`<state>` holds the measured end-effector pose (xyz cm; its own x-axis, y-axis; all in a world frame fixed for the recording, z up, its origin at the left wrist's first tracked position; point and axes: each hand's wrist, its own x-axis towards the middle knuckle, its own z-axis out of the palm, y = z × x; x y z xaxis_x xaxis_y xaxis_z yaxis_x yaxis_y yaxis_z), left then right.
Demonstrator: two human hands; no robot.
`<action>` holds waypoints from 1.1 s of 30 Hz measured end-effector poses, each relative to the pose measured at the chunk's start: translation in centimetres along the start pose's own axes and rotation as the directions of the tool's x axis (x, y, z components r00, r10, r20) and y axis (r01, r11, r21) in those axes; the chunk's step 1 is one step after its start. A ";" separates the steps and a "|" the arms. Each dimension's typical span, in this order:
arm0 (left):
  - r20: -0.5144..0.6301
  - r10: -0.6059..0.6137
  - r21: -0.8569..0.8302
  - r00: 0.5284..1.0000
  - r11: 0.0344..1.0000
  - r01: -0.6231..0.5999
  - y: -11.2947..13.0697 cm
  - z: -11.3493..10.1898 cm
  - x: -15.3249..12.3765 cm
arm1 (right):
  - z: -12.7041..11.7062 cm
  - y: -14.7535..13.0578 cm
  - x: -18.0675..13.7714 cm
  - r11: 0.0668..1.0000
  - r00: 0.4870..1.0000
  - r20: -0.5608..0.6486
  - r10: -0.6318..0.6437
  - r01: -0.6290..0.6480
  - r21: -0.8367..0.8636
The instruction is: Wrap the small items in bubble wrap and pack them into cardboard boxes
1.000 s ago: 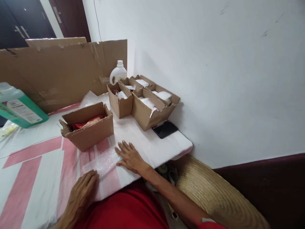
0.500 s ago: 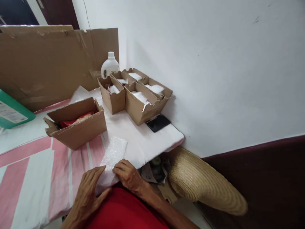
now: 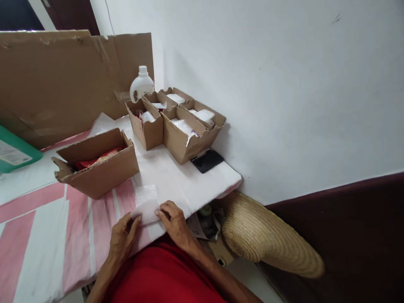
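A sheet of bubble wrap (image 3: pixel 147 204) lies at the front edge of the table, its near part folded up over the rest. My left hand (image 3: pixel 123 235) pinches its left side between thumb and fingers. At the right side of the fold, my right hand (image 3: pixel 173 219) grips the wrap with thumb and fingertips. Beyond my hands stands an open cardboard box (image 3: pixel 104 176) with a red packet (image 3: pixel 97 158) inside. Whether anything lies inside the fold, I cannot tell.
Several cardboard boxes (image 3: pixel 176 143) holding bubble-wrapped items stand against the wall, a black phone (image 3: pixel 207 161) beside them. Behind are a white jug (image 3: pixel 142 86) and a large cardboard panel (image 3: pixel 63 80). A green container (image 3: pixel 19 151) is at left; a straw hat (image 3: pixel 268 235) hangs below the table edge.
The near end of the bubble wrap has been folded up and away from me. Both hands have moved forward with it, and the wrap now looks shorter.
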<state>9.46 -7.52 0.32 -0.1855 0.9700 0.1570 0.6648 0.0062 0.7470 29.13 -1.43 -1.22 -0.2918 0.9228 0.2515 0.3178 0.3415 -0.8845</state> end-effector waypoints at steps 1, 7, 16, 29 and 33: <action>-0.014 -0.014 0.012 1.000 1.000 0.014 0.2 0.3 0.2 | 0.2 0.1 0.2 1.000 1.000 -0.017 0.003 -0.004 -0.025; -0.105 -0.041 0.096 0.994 0.994 0.051 0.7 1.3 1.2 | 1.1 0.4 1.0 0.996 0.997 -0.071 0.018 -0.023 -0.081; -0.145 0.058 0.217 0.988 0.976 -0.026 0.3 1.0 -0.8 | -0.4 -0.5 -0.7 1.000 0.999 0.031 -0.021 0.021 -0.003; -0.155 0.199 0.385 0.968 0.914 -0.127 -0.1 1.4 -1.3 | 0.9 0.3 -1.8 0.953 0.986 -0.099 -0.134 0.101 -0.286; -0.112 0.419 0.484 0.901 0.815 -0.319 0.8 0.5 -1.9 | 0.5 0.3 -1.8 0.902 0.972 -0.024 -0.236 0.209 -0.378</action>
<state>10.70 -9.19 0.25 0.0306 0.8493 0.5270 0.9511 -0.1869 0.2460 29.35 -3.09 -2.15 -0.3365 0.8204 0.4624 0.5668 0.5685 -0.5962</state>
